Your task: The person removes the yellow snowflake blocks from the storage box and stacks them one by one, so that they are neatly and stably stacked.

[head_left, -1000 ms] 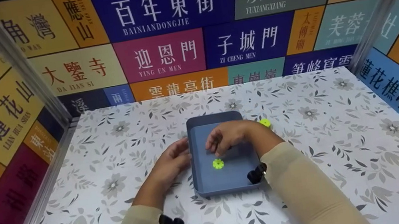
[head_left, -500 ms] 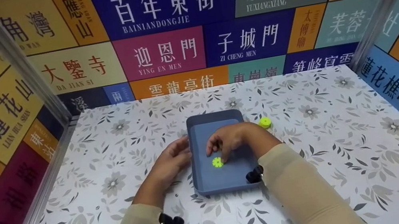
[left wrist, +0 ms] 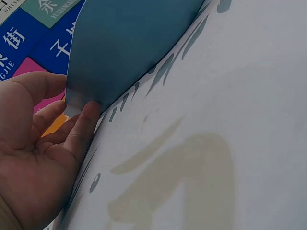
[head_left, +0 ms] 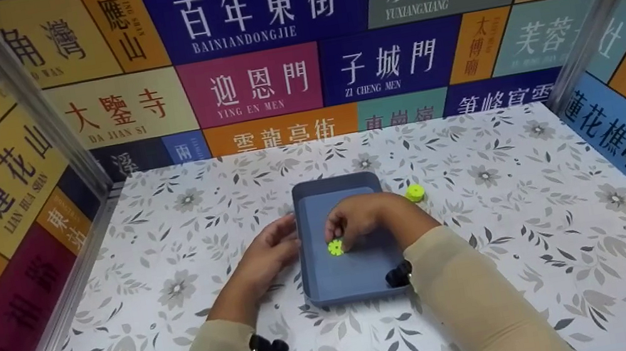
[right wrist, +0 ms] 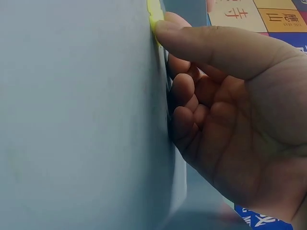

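My right hand (head_left: 362, 221) reaches into a shallow grey-blue tray (head_left: 355, 276). Its thumb and forefinger pinch a small bright yellow-green notched plastic disc (head_left: 336, 248) by the edges, low over the tray floor. In the right wrist view the thumb lies on the disc (right wrist: 156, 14), the other fingers curl below, and the forefinger is partly hidden. My left hand (head_left: 266, 256) is at the tray's left side. In the left wrist view its relaxed fingers touch the outside of the tray wall (left wrist: 120, 38).
A short stack of similar yellow-green discs (head_left: 415, 193) sits on the table just right of the tray. The white floral tablecloth (head_left: 187, 336) spreads around it. Colourful walls with Chinese lettering (head_left: 259, 3) enclose the table at the back and sides.
The disc has shifted slightly away from me on the tray floor, and my right thumb and forefinger have closed on it. The left hand and tray hold still.
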Available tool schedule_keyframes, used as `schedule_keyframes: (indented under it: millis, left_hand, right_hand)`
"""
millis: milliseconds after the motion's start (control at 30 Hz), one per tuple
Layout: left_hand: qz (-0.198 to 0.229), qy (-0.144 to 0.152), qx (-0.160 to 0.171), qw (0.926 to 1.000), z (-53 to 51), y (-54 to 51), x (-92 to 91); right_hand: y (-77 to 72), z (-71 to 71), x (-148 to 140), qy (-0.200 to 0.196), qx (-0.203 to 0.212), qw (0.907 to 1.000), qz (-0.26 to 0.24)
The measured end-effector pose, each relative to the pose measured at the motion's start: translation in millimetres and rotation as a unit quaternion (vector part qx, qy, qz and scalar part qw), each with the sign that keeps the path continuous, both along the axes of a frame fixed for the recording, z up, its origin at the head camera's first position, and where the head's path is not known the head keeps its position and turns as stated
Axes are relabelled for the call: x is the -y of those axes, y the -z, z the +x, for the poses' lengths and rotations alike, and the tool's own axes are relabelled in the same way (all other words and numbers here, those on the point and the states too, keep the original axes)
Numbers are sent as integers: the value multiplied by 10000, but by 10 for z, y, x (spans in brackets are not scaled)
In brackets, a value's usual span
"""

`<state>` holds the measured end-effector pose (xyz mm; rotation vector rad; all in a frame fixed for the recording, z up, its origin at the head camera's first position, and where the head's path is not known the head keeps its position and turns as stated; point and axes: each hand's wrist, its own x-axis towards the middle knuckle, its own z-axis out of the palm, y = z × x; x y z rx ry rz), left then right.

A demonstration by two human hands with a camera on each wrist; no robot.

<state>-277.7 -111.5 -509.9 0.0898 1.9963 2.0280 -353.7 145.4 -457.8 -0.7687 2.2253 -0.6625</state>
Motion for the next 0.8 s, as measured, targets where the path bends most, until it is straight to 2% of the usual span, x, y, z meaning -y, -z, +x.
schedule_keyframes:
  millis: [300, 433, 500, 533, 633, 700, 800]
  left_hand:
    - [23, -9, -39, 10000, 10, -7, -1]
    - [34, -17, -41, 10000, 7, -6, 1]
    - [18, -49, -34, 10000, 4, -5, 0]
    - [10, -57, -23, 10000, 4, -8, 0]
    - [-6, -83, 8, 10000, 5, -8, 6]
    - [20, -57, 12, 10000, 2, -2, 9]
    - [94, -27, 24, 9999, -5, 11, 18]
  right_hand:
    - [28, -31, -68, 421, -43, 9978, -509]
    - [6, -48, -105, 868, 90, 9917, -941]
    - [-41, -59, -136, 1298, 277, 9817, -1364]
    - [-68, -70, -157, 1537, 391, 9738, -1628]
    - [-177, -78, -229, 2219, 629, 9422, -2429]
    - [-249, -59, -296, 2511, 700, 9240, -2799]
    - [-326, -14, -395, 2709, 690, 9068, -3155]
